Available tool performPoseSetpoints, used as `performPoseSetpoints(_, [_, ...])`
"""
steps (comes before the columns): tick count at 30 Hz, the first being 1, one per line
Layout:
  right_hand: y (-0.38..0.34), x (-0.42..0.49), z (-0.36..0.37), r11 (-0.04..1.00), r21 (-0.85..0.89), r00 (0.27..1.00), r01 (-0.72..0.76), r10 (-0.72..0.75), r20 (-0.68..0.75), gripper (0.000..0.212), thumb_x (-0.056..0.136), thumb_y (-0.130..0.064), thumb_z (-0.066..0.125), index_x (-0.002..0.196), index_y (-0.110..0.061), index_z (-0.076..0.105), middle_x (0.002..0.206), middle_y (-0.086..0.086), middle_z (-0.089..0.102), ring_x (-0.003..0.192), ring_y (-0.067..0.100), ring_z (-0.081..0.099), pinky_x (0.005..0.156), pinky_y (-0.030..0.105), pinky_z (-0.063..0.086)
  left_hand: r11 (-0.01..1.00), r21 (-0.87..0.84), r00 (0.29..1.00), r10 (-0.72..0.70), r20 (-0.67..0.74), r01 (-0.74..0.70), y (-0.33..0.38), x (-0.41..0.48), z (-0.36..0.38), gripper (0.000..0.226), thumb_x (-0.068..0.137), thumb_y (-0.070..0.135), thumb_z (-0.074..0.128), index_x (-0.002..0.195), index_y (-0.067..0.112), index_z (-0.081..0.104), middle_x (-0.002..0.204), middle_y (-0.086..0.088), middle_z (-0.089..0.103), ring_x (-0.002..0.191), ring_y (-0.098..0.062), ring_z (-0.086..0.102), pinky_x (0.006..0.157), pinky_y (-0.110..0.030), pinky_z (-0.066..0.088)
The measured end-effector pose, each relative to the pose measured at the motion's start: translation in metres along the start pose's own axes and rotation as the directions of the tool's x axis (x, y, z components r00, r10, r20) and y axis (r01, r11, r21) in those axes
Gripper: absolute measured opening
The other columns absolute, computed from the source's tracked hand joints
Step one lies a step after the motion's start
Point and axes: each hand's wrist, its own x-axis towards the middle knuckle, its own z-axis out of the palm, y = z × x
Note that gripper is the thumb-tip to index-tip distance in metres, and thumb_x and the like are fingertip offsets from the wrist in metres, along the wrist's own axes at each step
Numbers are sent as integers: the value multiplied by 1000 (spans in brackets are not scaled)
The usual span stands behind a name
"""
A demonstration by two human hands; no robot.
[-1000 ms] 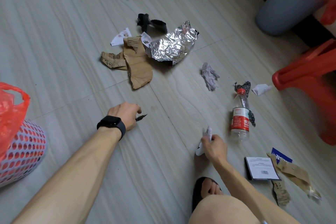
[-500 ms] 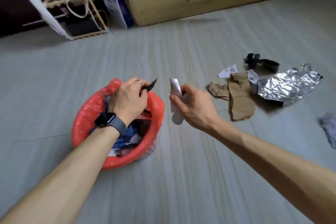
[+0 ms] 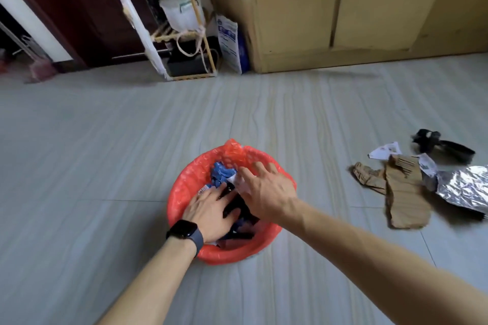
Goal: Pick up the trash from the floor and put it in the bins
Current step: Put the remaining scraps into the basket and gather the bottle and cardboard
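Now: drop-off step; left hand and right hand hover over red-lined bin, fingers splayed, gripping nothing. White, blue, black scraps lie inside. Next, likely: turn toward 3 o'clock of bin, where torn cardboard and crumpled foil await on floor.

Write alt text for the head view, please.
Left hand and right hand, fingers open, reach into a red-lined bin of trash on a grey floor. Cardboard, foil, a paper scrap and a black object lie to its right.
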Motion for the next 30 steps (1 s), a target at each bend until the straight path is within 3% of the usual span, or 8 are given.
performPoseSetpoints(4, [5,-10,4,978,-140,986,153,-143,80,70,88,-55,19,155,-35,18,163,4,16,138,31,32,108,42,35,999,36,996,-28,87,25,5,-5,22,67,83,67,18,144,44,36,155,13,30,148,-23,13,119,-49,10])
performPoseSetpoints(10, [4,-1,13,928,-301,913,217,-84,400,40,96,-40,43,131,-28,59,156,-4,34,142,22,31,116,45,17,988,-99,958,-83,275,115,9,5,24,51,87,50,38,136,39,46,157,18,25,150,-21,0,117,-56,-4])
performPoseSetpoints(14, [-2,5,23,909,-350,918,227,-79,389,42,92,-52,46,123,-29,63,142,-3,50,131,22,45,111,45,22,921,-306,964,-190,186,240,8,1,21,25,77,45,47,95,28,43,109,8,52,126,-22,44,115,-48,15])
performPoseSetpoints(16, [-4,3,29,910,-357,926,210,-68,373,48,90,-61,45,123,-30,63,139,-1,53,129,23,46,109,46,24,894,-357,961,-233,145,271,11,-2,16,23,79,38,43,99,27,40,107,6,54,117,-24,51,112,-43,21])
performPoseSetpoints(20, [-6,2,36,926,-322,930,195,-70,361,46,89,-57,51,126,-32,61,144,4,48,132,26,42,111,44,23,877,-448,984,-175,41,175,13,-7,14,59,89,35,35,145,47,19,133,5,56,124,-26,50,110,-47,28])
performPoseSetpoints(24, [5,4,30,956,-219,959,194,-137,249,32,89,-47,51,111,-31,68,135,-1,55,129,24,45,108,45,24,965,-209,987,-147,68,158,15,0,12,46,101,53,19,140,45,43,154,17,30,146,-15,19,117,-51,15])
performPoseSetpoints(28, [14,-4,24,964,-183,976,195,-173,131,40,97,-44,36,115,-29,68,122,-1,63,125,26,47,118,49,11,991,-32,991,-130,43,132,21,3,22,42,102,46,28,142,42,40,155,13,24,149,-20,9,114,-59,15])
performPoseSetpoints(30, [13,-8,18,969,-124,977,212,-206,57,51,93,-53,28,108,-28,70,114,0,67,116,27,53,116,45,20,989,-16,988,-147,51,148,25,5,20,47,98,42,38,144,37,36,157,10,21,149,-23,8,114,-60,16])
